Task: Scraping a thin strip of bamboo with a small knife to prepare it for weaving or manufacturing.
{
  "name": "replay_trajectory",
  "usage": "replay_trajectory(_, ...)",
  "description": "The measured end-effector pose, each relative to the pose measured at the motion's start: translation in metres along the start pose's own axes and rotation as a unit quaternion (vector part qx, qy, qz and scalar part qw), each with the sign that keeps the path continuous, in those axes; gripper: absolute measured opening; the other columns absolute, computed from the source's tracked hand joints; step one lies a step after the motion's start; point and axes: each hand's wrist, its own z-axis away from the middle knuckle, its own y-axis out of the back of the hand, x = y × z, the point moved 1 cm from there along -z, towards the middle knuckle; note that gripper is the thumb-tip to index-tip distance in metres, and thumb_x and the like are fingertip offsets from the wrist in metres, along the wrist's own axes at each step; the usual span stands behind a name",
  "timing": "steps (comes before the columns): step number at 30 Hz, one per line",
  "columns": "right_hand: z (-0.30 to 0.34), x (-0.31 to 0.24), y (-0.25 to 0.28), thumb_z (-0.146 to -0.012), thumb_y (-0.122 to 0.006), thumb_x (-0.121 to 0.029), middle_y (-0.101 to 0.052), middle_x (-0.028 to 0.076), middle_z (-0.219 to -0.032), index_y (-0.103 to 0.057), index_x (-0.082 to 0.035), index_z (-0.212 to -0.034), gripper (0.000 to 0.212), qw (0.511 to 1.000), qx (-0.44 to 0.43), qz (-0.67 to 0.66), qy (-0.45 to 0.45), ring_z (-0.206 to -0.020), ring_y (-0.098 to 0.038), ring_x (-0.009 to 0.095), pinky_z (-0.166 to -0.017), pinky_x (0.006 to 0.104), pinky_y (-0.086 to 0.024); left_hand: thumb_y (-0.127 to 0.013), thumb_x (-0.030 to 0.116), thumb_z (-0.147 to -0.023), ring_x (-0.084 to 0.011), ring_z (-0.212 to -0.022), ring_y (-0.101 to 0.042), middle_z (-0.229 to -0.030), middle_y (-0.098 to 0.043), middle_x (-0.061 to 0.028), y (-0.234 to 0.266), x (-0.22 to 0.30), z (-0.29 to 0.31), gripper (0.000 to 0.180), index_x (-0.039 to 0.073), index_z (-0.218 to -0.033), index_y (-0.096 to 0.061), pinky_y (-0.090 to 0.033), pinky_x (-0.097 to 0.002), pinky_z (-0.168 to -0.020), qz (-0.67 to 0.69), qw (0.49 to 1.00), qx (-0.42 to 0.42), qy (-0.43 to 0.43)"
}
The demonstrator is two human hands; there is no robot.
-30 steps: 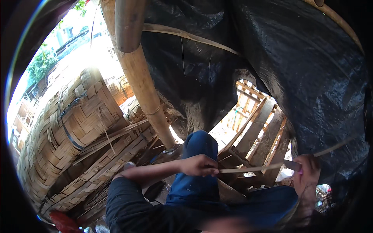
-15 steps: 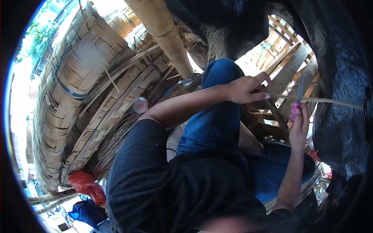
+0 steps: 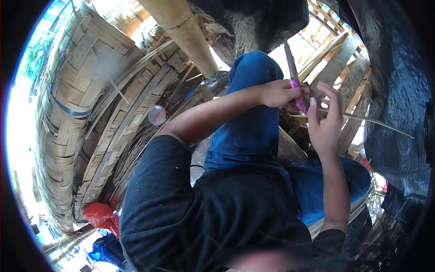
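Observation:
A knife [image 3: 290,59] with a pink handle points its blade upward, away from my body. My left hand [image 3: 278,94] is closed around the pink handle, above my raised knee. Just to the right, my right hand [image 3: 328,124] is raised with thumb and fingers apart, its fingertips close to the handle. A thin, pale strip [image 3: 380,123], looking like split bamboo or cane, runs from between the hands out to the right. It passes behind my right hand, and its near end is hidden at my left fingers.
Large woven bamboo panels [image 3: 63,131] lean on the left, beside a thick bamboo pole [image 3: 181,31]. A clear round container [image 3: 157,115] lies near my left elbow. A red plastic bag [image 3: 100,215] is at lower left. Dark plastic sheeting [image 3: 396,113] hangs on the right, near the strip.
The knife has passed from my right hand into my left and moved leftward. My right hand has come in toward the left and spread its fingers. The strip now slopes down more.

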Motion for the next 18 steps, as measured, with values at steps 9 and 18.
replay_trajectory(9,0.029,-0.174,-0.086,-0.088,-0.057,-0.037,-0.046,0.021,-0.138,-0.051,-0.014,-0.133,0.050,0.788,-0.363,-0.407,0.286,-0.132,-0.040,0.035,-0.105,0.0490,-0.033,-0.030,0.033,-0.102,-0.0081,-0.050,-0.045,-0.061,-0.052,-0.0007,0.004,-0.007,0.001,0.045,0.009,-0.128,-0.057,-0.039,-0.0222,-0.050,-0.035,0.994,-0.039,-0.092)
replay_trajectory(18,0.009,-0.188,-0.037,-0.086,-0.062,-0.026,-0.044,0.021,-0.140,-0.055,-0.010,-0.129,0.047,0.836,-0.263,-0.417,0.243,-0.131,-0.041,0.038,-0.108,0.0441,-0.033,-0.029,0.032,-0.103,-0.0088,-0.050,-0.044,-0.060,-0.050,-0.0025,0.006,0.002,-0.001,0.045,0.007,-0.124,-0.059,-0.038,-0.0230,-0.050,-0.038,0.995,-0.052,-0.073)
